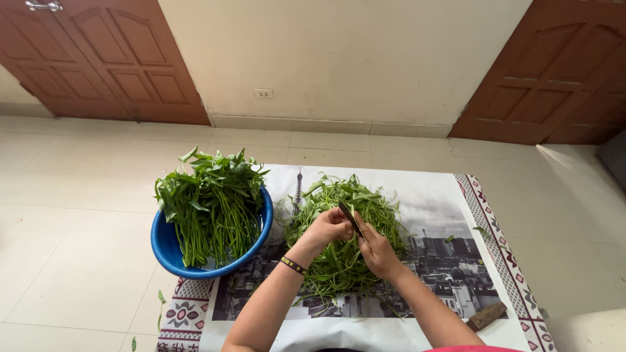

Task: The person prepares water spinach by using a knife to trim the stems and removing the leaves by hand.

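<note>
Right hand [378, 253] grip clamped on a small knife [351, 218]; left hand [328, 226] pinched on a green stem — both over the heap of split greens [339, 261] on a printed mat [437, 202]. Blue basin [166, 251] of uncut water spinach [212, 205] just left.

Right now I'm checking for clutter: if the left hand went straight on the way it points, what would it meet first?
Probably the right hand with its small dark knife; the left hand points right, above the cut greens. Depth is unclear.

Your left hand [329, 228] and right hand [377, 251] meet over the loose pile of split green stems [342, 251] on the printed mat [443, 208], right gripping a small dark-bladed knife [350, 218]; round blue plastic basin [166, 251] of uncut leafy greens [212, 205] just left
</note>
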